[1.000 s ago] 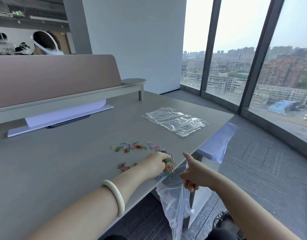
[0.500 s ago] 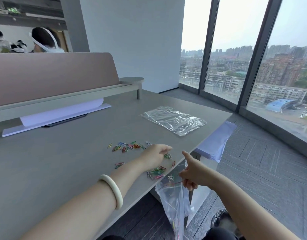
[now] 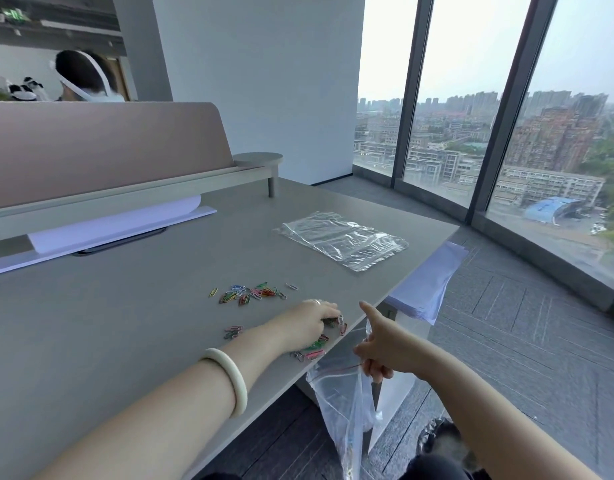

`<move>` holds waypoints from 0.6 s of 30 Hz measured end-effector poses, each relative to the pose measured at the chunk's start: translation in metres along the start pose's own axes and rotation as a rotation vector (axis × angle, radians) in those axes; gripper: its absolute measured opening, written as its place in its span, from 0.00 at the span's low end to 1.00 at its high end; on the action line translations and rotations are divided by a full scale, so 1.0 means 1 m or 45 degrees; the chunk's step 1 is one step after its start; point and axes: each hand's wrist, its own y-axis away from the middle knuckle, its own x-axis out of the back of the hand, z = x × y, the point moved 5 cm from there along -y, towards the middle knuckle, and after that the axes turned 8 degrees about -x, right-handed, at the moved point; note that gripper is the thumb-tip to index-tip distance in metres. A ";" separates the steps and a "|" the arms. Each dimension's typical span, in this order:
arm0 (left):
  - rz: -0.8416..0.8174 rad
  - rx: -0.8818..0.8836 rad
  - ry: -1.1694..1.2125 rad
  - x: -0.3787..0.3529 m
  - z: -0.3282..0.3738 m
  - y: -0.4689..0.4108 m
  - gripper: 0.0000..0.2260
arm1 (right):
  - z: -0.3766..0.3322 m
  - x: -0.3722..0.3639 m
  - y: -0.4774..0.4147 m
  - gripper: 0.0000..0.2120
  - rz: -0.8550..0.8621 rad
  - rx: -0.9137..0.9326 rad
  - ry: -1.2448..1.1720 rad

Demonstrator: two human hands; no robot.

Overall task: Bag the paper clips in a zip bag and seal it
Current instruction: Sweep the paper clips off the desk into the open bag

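Note:
Coloured paper clips (image 3: pixel 253 292) lie scattered on the grey table (image 3: pixel 125 323). A smaller bunch of clips (image 3: pixel 312 349) sits at the table's front edge. My left hand (image 3: pixel 307 323), palm down with fingers curled, rests on clips by that edge. My right hand (image 3: pixel 381 348) pinches the rim of a clear zip bag (image 3: pixel 343 410) that hangs open below the table edge, thumb sticking up. A few clips show deep inside the bag.
A stack of spare clear zip bags (image 3: pixel 343 239) lies flat at the table's right. White paper (image 3: pixel 426 292) hangs beyond the table's right edge. A desk divider (image 3: pixel 101 147) with a shelf runs along the back. Floor-to-ceiling windows stand at the right.
My left hand reached farther onto the table, then drew back toward the edge over more clips. Fewer clips lie near the right end of the far scatter. The bag stays held below the edge.

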 end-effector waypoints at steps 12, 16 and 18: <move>-0.003 -0.042 0.288 0.009 0.028 0.028 0.22 | -0.002 -0.001 0.004 0.39 -0.002 0.019 -0.009; 0.158 0.101 0.268 0.031 0.008 0.040 0.22 | -0.002 -0.003 0.007 0.40 -0.013 0.022 0.008; 0.158 0.197 0.206 0.037 -0.004 0.051 0.24 | -0.002 -0.004 0.008 0.40 -0.016 0.028 0.021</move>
